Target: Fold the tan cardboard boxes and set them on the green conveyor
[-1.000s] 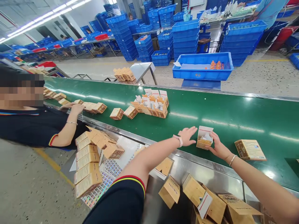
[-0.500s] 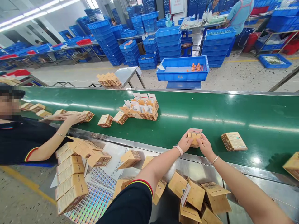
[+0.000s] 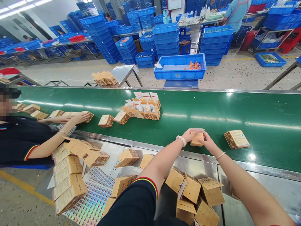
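Note:
A small brown cardboard box [image 3: 197, 142] sits on the near side of the green conveyor belt [image 3: 169, 131], a pale flap raised at its top. My left hand [image 3: 188, 135] grips its left side, fingers at the upper edge under the flap. From the right, my right hand [image 3: 208, 141] closes on the box's upper right corner. Both hands' fingertips are partly hidden by the box and flap. To the right on the belt lies another box [image 3: 237, 139], tilted.
Loose boxes [image 3: 191, 188] pile on the metal ledge below my arms. Left of them are a row of boxes [image 3: 69, 185] and a sheet of shiny stickers [image 3: 94, 188]. Open boxes [image 3: 143, 106] stand grouped on the belt. A co-worker's hands [image 3: 77, 118] touch boxes at left.
The box's inner top flaps, raised under my thumbs before, now appear folded down. My fingers have shifted to its upper edge. The view has turned slightly.

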Available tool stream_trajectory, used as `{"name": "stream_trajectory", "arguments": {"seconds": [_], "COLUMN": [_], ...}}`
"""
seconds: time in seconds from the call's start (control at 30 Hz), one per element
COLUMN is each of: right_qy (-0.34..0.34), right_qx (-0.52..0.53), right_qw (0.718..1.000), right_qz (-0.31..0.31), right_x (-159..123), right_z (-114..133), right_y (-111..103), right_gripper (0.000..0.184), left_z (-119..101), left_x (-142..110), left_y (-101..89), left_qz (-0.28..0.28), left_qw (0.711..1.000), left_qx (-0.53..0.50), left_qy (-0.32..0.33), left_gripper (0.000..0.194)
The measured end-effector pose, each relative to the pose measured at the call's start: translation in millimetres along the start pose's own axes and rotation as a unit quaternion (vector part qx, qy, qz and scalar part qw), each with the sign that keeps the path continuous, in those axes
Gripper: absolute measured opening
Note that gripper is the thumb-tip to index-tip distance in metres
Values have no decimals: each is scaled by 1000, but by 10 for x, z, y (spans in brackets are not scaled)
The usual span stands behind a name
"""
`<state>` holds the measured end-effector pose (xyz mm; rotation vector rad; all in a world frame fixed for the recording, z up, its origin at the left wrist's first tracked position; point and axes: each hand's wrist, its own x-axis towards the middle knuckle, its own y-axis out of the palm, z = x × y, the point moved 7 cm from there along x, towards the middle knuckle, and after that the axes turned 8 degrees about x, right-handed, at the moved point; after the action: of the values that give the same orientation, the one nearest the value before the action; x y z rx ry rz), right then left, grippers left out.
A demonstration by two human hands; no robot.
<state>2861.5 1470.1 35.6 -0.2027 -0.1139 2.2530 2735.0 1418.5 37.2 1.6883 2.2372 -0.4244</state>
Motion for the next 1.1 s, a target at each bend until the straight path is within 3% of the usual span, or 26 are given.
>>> {"name": "stream_trajectory", "arguments": {"seconds": [0.07, 0.1, 0.2, 0.27, 0.33, 0.4, 0.5, 0.6, 0.67, 0.77, 0.87, 0.93, 1.0, 1.1], "right_qy": [-44, -56, -64, -83, -119, -161, -206, -182, -119, -60, -80, -81, -87, -116], "right_qx": [-90, -138, -243, -280, -309, -344, -410, -490, -535, -518, -412, -357, -342, -353], "right_qw": [992, 984, 955, 941, 929, 907, 854, 807, 797, 830, 899, 928, 936, 924], "right_qz": [71, 98, 161, 172, 165, 181, 244, 275, 254, 199, 122, 68, 16, -87], "right_x": [-127, -194, -360, -418, -441, -458, -452, -319, -165, -33, -163, -391, -673, -1086], "right_z": [122, 148, 127, 144, 241, 385, 574, 633, 624, 692, 854, 893, 882, 834], "right_y": [-29, -56, -145, -185, -139, 89, 754, 1413, 1585, 1379, 803, 371, 23, -366], "right_gripper": [69, 62, 30, 40, 71, 95, 102, 95, 89, 87, 86, 76, 62, 48], "left_z": [-85, -117, -200, -253, -293, -337, -407, -466, -528, -604, -623, -664, -722, -779], "left_x": [-44, -67, -139, -189, -227, -268, -323, -328, -296, -171, -53, -25, -13, 17], "left_y": [-210, -376, -1037, -1454, -1777, -2019, -2198, -2181, -2112, -1984, -1904, -1886, -1848, -1716], "left_qz": [28, 22, -94, -190, -267, -339, -414, -433, -424, -354, -275, -275, -294, -290], "left_qw": [999, 999, 992, 977, 959, 935, 904, 888, 875, 863, 865, 849, 829, 819], "left_qx": [15, 28, 61, 74, 81, 91, 108, 152, 233, 360, 420, 449, 475, 496], "left_qy": [-15, -28, -56, -55, -51, -42, -18, 8, 21, 16, -21, -32, -21, 14], "left_gripper": [27, 27, 24, 22, 22, 25, 33, 45, 54, 63, 63, 55, 41, 24]}}
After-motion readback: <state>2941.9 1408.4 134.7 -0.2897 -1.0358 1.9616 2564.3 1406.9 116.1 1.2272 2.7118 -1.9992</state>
